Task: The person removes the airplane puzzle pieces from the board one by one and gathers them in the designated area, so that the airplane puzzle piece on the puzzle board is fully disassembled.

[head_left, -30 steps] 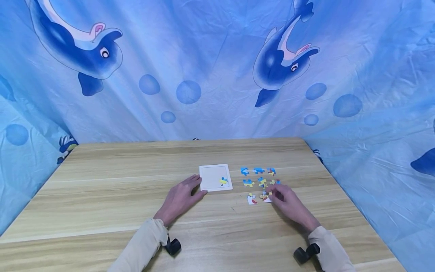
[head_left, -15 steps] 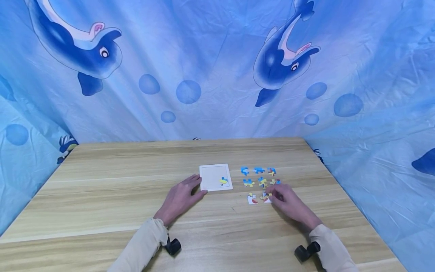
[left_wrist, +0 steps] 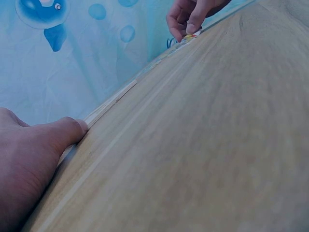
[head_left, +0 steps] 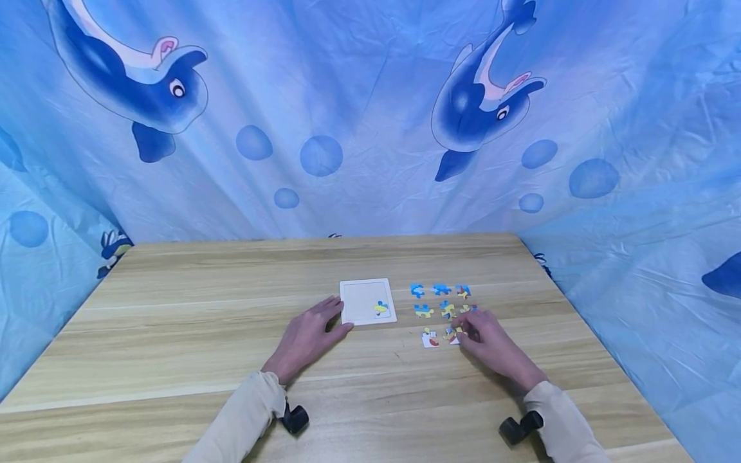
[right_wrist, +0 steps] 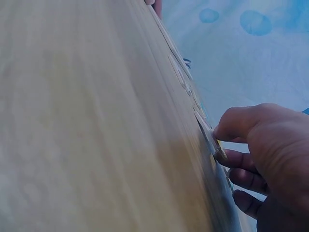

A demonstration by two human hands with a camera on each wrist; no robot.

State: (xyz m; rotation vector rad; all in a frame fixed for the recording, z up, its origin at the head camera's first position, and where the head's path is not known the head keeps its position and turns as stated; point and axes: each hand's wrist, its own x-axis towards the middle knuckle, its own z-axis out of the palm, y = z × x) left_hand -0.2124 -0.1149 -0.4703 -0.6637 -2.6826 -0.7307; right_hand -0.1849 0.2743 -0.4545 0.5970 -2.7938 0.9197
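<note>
A square white puzzle tray (head_left: 363, 296) lies on the table with one yellow and blue puzzle piece (head_left: 381, 309) in its lower right corner. My left hand (head_left: 307, 337) rests at the tray's left side, fingers on that edge and thumb at the near corner; the left wrist view shows the thumb (left_wrist: 72, 128) against the edge. To the right, my right hand (head_left: 494, 341) pinches a jigsaw piece (head_left: 454, 338) with white and red on it. In the right wrist view, thumb and forefinger hold this piece (right_wrist: 207, 133) tilted; its far side is hidden by the fingers.
Several loose jigsaw pieces (head_left: 423, 311) lie in rows right of the tray, some partly covered by my right hand. A white and red piece (head_left: 429, 338) sits left of the pinched one. The wooden table (head_left: 231, 276) ends at a blue dolphin-print cloth (head_left: 370, 128).
Almost nothing differs. My right hand stays at the same near-row piece with only slight finger and wrist shifts, and my left hand keeps its place at the tray.
</note>
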